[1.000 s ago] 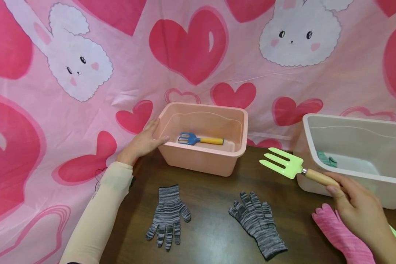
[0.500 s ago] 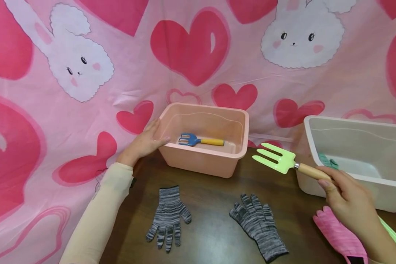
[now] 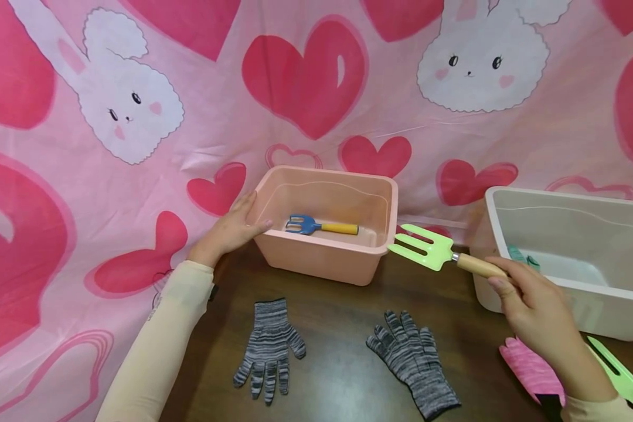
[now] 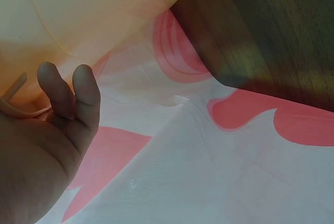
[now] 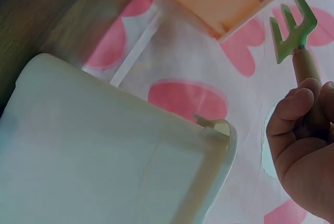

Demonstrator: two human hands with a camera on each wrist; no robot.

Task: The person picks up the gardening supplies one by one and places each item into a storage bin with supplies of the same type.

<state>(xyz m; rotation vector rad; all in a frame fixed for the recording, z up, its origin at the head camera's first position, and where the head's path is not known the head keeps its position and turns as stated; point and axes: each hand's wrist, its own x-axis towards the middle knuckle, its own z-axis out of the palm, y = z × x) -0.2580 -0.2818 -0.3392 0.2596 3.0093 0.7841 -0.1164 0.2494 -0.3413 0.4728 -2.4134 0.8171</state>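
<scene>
Green fork (image 3: 439,252) has shifted left across the head view over the last second and now sits centre-right; its tines reach the right front corner of the pink bin (image 3: 322,258), and whether they touch can't be told. Right hand (image 3: 535,305) is curled around the wooden handle, grip firm-looking. Left hand (image 3: 229,231) hasn't changed: fingers spread and relaxed on the pink bin's left end, thumb over the front rim, seemingly steadying it. Blue fork (image 3: 334,228) lies inside that bin, same as before. With the right hand moved over, more of a second green tool (image 3: 629,388) shows at lower right, near the pink glove (image 3: 530,369). Carry looks well along: green fork is at the bin's edge but not inside.
</scene>
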